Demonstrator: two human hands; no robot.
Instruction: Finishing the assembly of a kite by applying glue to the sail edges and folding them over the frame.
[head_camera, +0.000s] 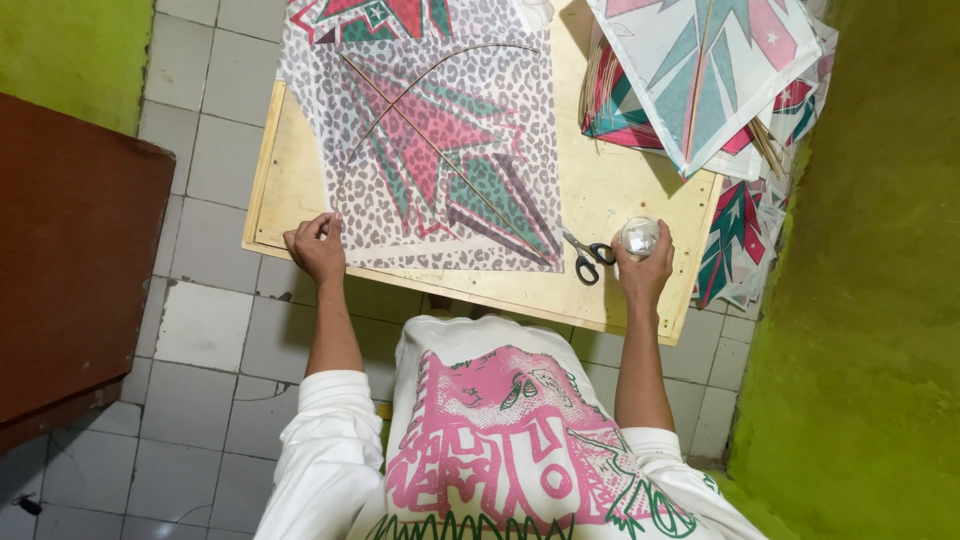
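On the wooden board (620, 190), a leopard-patterned kite (440, 150).

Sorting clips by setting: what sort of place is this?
Probably a small home kite-making workshop: a kite with thin sticks lies on a plywood board, finished kites are stacked beside it, and scissors lie there.

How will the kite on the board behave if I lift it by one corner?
The kite looks like thin paper on two slim sticks, so probably very light. Its edges would likely flop and could tear. The left hand pinning its corner suggests it slides easily on the board.
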